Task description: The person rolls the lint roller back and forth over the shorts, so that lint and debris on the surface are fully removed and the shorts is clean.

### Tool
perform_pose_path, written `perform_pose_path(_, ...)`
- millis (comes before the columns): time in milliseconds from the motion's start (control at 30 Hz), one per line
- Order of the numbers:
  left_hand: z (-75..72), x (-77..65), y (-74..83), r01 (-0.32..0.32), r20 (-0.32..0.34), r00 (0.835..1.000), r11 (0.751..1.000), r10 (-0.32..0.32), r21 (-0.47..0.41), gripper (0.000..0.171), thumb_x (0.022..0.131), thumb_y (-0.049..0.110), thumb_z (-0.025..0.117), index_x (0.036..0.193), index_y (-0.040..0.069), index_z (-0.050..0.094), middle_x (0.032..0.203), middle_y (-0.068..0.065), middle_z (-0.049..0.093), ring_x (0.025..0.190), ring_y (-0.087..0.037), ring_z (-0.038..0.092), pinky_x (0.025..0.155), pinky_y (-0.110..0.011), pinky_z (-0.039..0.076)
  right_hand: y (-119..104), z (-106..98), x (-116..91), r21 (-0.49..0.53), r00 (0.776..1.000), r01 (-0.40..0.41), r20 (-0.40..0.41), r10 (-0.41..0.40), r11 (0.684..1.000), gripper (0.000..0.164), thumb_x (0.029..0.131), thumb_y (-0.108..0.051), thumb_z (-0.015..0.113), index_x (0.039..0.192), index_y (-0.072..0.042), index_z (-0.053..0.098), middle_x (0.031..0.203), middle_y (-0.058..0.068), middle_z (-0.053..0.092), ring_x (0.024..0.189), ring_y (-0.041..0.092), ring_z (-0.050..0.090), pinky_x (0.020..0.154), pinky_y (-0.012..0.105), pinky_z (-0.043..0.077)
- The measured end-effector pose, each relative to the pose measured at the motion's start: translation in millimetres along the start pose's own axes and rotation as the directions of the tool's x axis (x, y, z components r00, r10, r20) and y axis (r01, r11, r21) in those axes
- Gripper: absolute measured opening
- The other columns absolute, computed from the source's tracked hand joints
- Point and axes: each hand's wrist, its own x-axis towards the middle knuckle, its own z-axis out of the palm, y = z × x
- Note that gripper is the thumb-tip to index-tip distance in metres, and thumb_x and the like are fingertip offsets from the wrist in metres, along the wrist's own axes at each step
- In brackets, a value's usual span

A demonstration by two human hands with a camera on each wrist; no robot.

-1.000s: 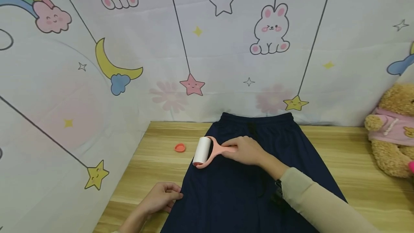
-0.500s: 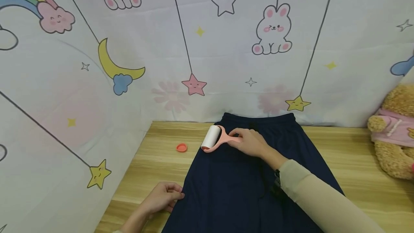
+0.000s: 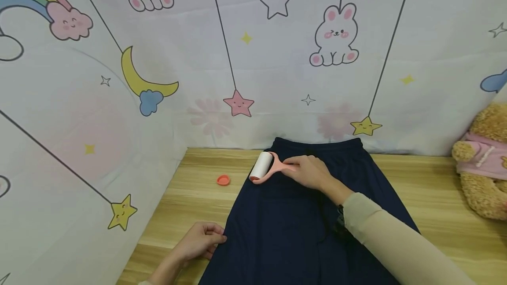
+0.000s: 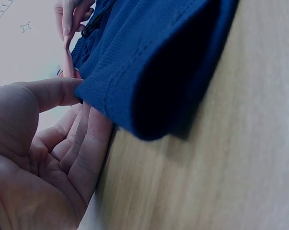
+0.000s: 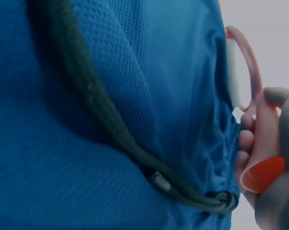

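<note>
Navy drawstring shorts [image 3: 285, 219] lie flat on the wooden table, waistband at the far side. My right hand [image 3: 310, 171] grips the pink handle of a lint roller [image 3: 261, 166]; its white roll lies on the shorts at the upper left, below the waistband. In the right wrist view, the fingers wrap the lint roller's handle [image 5: 264, 134], and the dark drawstring [image 5: 115, 124] hangs near the camera. My left hand [image 3: 201, 242] pinches the shorts' left edge between thumb and fingers. The left wrist view shows the hem [image 4: 144, 115] standing a little raised, its leg opening dark inside.
A small orange-red cap [image 3: 223, 180] lies on the wooden table [image 3: 186, 206] left of the shorts. At the right edge sits a teddy bear [image 3: 481, 162] in a pink hoodie. A printed white cloth backdrop [image 3: 273, 65] stands behind and to the left.
My right hand has moved the lint roller up and slightly right over the shorts, toward the waistband. The left hand keeps its place at the edge; the view shifts slightly.
</note>
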Motion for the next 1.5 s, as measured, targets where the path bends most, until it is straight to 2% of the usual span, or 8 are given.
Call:
perform_pose_path(100, 0.0, -0.5, 0.6, -0.009, 0.002, 1.000, 1.000, 0.009, 0.002, 0.017, 0.091, 0.013, 0.074, 0.102, 0.001, 0.071, 0.081, -0.006, 0.074, 0.061, -0.014, 0.069, 0.052, -0.028, 0.057, 5, -4, -2, 0.012, 1.000, 0.004, -0.002, -0.004, 1.000, 0.045, 0.098, -0.048, 0.069, 0.132, -0.019, 0.073, 0.093, -0.003, 0.074, 0.059, 0.013, 0.056, 0.059, 0.034, 0.046)
perform_pose_path(200, -0.1, -0.6, 0.8, -0.018, 0.004, 1.000, 1.000, 0.018, 0.008, 0.017, 0.091, 0.014, 0.074, 0.102, 0.001, 0.071, 0.080, -0.006, 0.074, 0.061, -0.014, 0.068, 0.052, -0.028, 0.057, 12, -8, -6, 0.026, 1.000, 0.004, -0.007, -0.004, 1.000, 0.045, 0.098, -0.048, 0.069, 0.131, -0.019, 0.073, 0.112, 0.001, 0.075, 0.068, 0.010, 0.059, 0.065, 0.035, 0.049)
perform_pose_path(333, 0.2, -0.1, 1.2, -0.020, -0.001, 1.000, 1.000, 0.020, 0.017, 0.017, 0.090, 0.013, 0.074, 0.102, 0.001, 0.071, 0.079, -0.006, 0.073, 0.060, -0.013, 0.068, 0.052, -0.028, 0.057, 20, -13, -12, 0.035, 1.000, 0.011, -0.017, -0.010, 0.999, 0.046, 0.098, -0.048, 0.070, 0.131, -0.017, 0.073, 0.120, 0.004, 0.073, 0.078, 0.010, 0.063, 0.072, 0.038, 0.052)
perform_pose_path(633, 0.1, -0.4, 1.8, -0.021, 0.003, 1.000, 1.000, 0.021, 0.012, 0.017, 0.091, 0.013, 0.074, 0.102, 0.001, 0.071, 0.080, -0.006, 0.073, 0.060, -0.013, 0.068, 0.052, -0.027, 0.057, 41, -24, -26, 0.042, 0.999, 0.012, -0.045, -0.010, 0.999, 0.044, 0.097, -0.050, 0.071, 0.127, -0.019, 0.075, 0.114, 0.002, 0.075, 0.078, 0.011, 0.064, 0.073, 0.038, 0.053)
perform_pose_path(1067, 0.5, 0.1, 0.5, -0.005, -0.011, 1.000, 1.000, 0.006, 0.022, 0.018, 0.090, 0.014, 0.075, 0.102, 0.001, 0.072, 0.080, -0.005, 0.073, 0.060, -0.013, 0.067, 0.052, -0.028, 0.057, 74, -44, -56, 0.026, 0.998, 0.004, -0.061, -0.003, 1.000, 0.045, 0.096, -0.052, 0.071, 0.126, -0.019, 0.076, 0.116, 0.003, 0.074, 0.078, 0.009, 0.062, 0.071, 0.036, 0.050)
perform_pose_path(1333, 0.4, 0.5, -1.0, -0.008, -0.006, 1.000, 1.000, 0.008, 0.014, 0.017, 0.091, 0.014, 0.075, 0.102, 0.001, 0.072, 0.080, -0.006, 0.074, 0.060, -0.013, 0.067, 0.052, -0.028, 0.057, 85, -60, -75, 0.002, 0.998, -0.011, -0.065, 0.011, 1.000, 0.044, 0.095, -0.056, 0.070, 0.123, -0.024, 0.077, 0.113, -0.001, 0.075, 0.081, 0.010, 0.064, 0.073, 0.037, 0.051)
perform_pose_path(1500, 0.2, 0.3, -0.9, -0.011, -0.004, 1.000, 1.000, 0.011, 0.014, 0.017, 0.091, 0.013, 0.074, 0.103, 0.001, 0.072, 0.082, -0.006, 0.074, 0.061, -0.014, 0.068, 0.053, -0.029, 0.058, 91, -69, -85, -0.010, 0.998, -0.004, -0.068, 0.004, 1.000, 0.041, 0.095, -0.053, 0.071, 0.123, -0.022, 0.077, 0.113, 0.000, 0.075, 0.087, 0.011, 0.064, 0.076, 0.038, 0.052)
